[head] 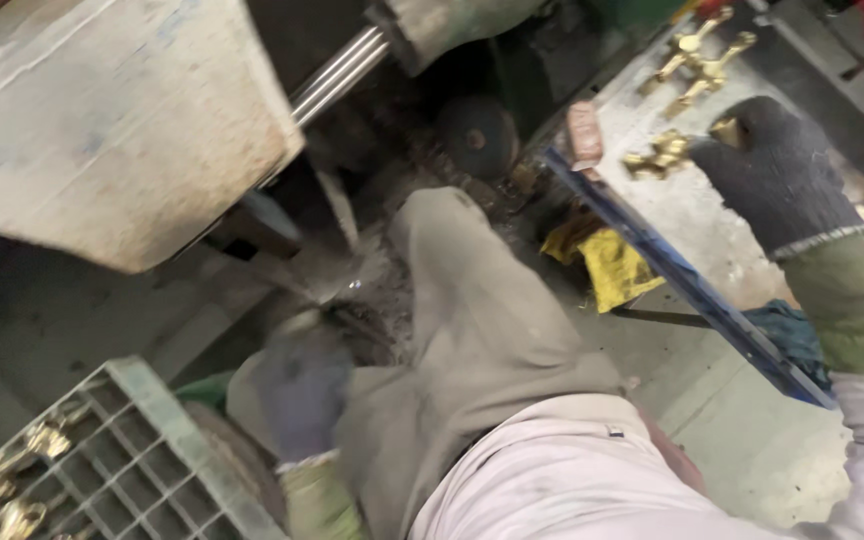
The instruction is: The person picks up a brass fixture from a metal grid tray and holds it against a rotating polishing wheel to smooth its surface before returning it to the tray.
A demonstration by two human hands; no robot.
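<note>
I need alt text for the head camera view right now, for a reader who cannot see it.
Seen from above, a seated person's right hand in a dark knit glove closes on a shiny brass fitting on a grey metal tray with more brass fittings. The left hand in a blurred dark glove hangs low beside a grey plastic grid crate.

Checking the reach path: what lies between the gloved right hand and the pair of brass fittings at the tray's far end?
In the head view, only bare grey tray surface separates the right hand from the far brass fittings; another brass fitting lies just left of the hand.
</note>
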